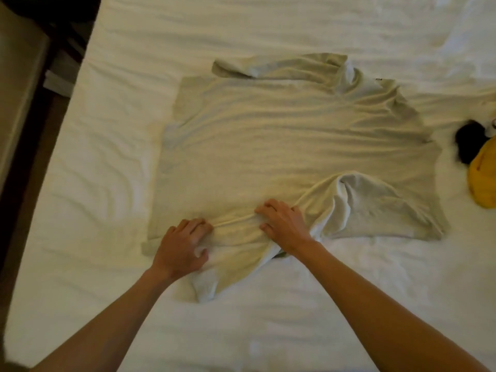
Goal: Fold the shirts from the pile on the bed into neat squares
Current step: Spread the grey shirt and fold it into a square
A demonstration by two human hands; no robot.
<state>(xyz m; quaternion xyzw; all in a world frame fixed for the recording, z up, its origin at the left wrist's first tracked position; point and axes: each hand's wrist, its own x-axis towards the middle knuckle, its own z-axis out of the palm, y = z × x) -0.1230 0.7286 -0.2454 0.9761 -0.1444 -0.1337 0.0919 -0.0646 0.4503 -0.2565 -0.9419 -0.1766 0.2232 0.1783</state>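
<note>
A pale shirt (268, 146) lies spread and wrinkled in the middle of the white bed (107, 162), with one sleeve bunched up at its near right. At the shirt's near edge the left hand (182, 245) and right hand (284, 224) sit close together, fingers (264, 209) curled and pinching a raised ridge of cloth between them. Far right on the bed lie a yellow garment (483, 175) and, touching it, something dark (468, 142).
</note>
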